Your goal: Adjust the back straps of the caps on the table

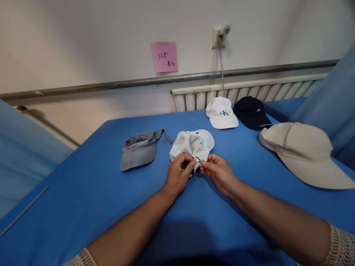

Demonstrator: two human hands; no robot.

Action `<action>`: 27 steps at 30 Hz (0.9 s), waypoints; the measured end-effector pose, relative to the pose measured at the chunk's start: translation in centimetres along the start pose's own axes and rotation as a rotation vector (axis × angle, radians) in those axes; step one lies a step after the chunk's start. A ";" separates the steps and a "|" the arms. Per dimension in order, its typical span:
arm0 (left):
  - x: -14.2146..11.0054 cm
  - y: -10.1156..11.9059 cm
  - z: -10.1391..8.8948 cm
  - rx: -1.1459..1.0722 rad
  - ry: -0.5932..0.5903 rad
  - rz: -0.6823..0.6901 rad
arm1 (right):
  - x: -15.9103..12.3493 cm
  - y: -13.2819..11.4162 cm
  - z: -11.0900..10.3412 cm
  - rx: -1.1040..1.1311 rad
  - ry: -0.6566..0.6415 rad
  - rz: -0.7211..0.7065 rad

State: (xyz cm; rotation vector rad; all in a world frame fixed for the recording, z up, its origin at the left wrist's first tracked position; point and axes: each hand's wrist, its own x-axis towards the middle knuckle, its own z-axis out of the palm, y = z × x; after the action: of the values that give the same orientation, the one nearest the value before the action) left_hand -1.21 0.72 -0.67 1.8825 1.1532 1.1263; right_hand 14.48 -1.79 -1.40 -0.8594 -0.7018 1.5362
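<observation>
A pale, whitish baseball cap (pixel 181 142) lies on the blue-covered table, its brim pointing away to the upper right and its back strap facing me. A small metal buckle (pixel 198 159) shows on that strap. My left hand (pixel 179 171) pinches the strap on the buckle's left side, thumb against fingers. On the right, my right hand (pixel 217 170) grips the cap's back edge beside the buckle between thumb and fingers. The exact strap end under my fingertips is partly hidden. Left of my hands rests a grey cap (pixel 140 149) with its strap undone and sticking out.
A white cap (pixel 222 112) and a black cap (pixel 252 112) sit at the back by a radiator (pixel 199 99). A large beige cap (pixel 302 147) is at right. Blue curtains (pixel 22 147) flank the table (pixel 83 184). A thin stick (pixel 24 210) lies at left.
</observation>
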 end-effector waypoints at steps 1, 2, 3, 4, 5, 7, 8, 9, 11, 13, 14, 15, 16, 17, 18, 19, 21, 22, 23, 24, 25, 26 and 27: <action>-0.1 0.2 -0.1 0.046 -0.008 0.050 | 0.0 0.0 0.0 0.015 -0.002 0.004; -0.2 0.5 -0.1 0.093 -0.019 0.099 | 0.0 0.0 0.0 0.031 -0.003 0.009; -0.3 0.7 -0.2 0.137 -0.033 0.144 | 0.0 0.0 -0.1 0.045 -0.004 0.013; -0.4 0.9 -0.2 0.177 -0.049 0.180 | 0.0 -0.1 -0.1 0.056 -0.004 0.016; -0.4 1.0 -0.3 0.212 -0.066 0.208 | 0.0 -0.1 -0.1 0.064 -0.002 0.019; -0.5 1.1 -0.4 0.260 -0.094 0.246 | 0.0 -0.2 -0.2 0.072 0.005 0.023; -0.5 1.0 -0.4 0.275 -0.101 0.262 | 0.0 -0.3 -0.2 0.072 0.008 0.025; -0.5 0.9 -0.4 0.285 -0.103 0.276 | 0.0 -0.3 -0.2 0.071 0.010 0.028; -0.5 0.7 -0.5 0.298 -0.094 0.298 | 0.0 -0.4 -0.3 0.067 0.015 0.041; -0.4 0.5 -0.5 0.309 -0.076 0.312 | 0.1 -0.3 -0.3 0.050 0.016 0.056; -0.4 0.5 -0.6 0.314 -0.065 0.315 | 0.2 -0.3 -0.3 0.031 0.020 0.057; -0.4 0.4 -0.7 0.320 -0.053 0.319 | 0.3 -0.2 -0.3 0.001 0.027 0.048; -0.4 0.4 -0.8 0.327 -0.040 0.324 | 0.4 -0.1 -0.4 -0.037 0.038 0.029; -0.3 0.4 -0.9 0.334 -0.025 0.327 | 0.6 0.0 -0.5 -0.082 0.054 -0.001; -0.3 0.5 -1.0 0.341 -0.009 0.329 | 0.8 0.1 -0.6 -0.129 0.076 -0.042; -0.2 0.5 -1.2 0.351 0.007 0.328 | 0.9 0.2 -0.7 -0.176 0.102 -0.091; -0.2 0.7 -1.4 0.373 0.034 0.316 | 1.2 0.2 -1.0 -0.279 0.141 -0.198; -0.2 0.8 -1.5 0.384 0.042 0.310 | 1.3 0.2 -1.1 -0.344 0.141 -0.252; -0.2 0.9 -1.6 0.394 0.047 0.306 | 1.4 0.1 -1.3 -0.420 0.122 -0.312; -0.2 1.0 -1.6 0.400 0.049 0.307 | 1.4 0.0 -1.5 -0.503 0.085 -0.371; -0.2 1.0 -1.6 0.403 0.050 0.315 | 1.4 -0.1 -1.6 -0.587 0.036 -0.429; -0.2 1.1 -1.6 0.405 0.045 0.328 | 1.5 -0.2 -1.7 -0.669 -0.019 -0.481; -0.3 1.2 -1.5 0.406 0.036 0.344 | 1.5 -0.2 -1.9 -0.745 -0.068 -0.527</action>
State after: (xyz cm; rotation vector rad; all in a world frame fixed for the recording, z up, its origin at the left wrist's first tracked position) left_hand -2.25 0.14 0.88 2.4549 1.1739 1.1727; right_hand 16.11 -0.31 -2.44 -1.0468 -1.4668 0.8197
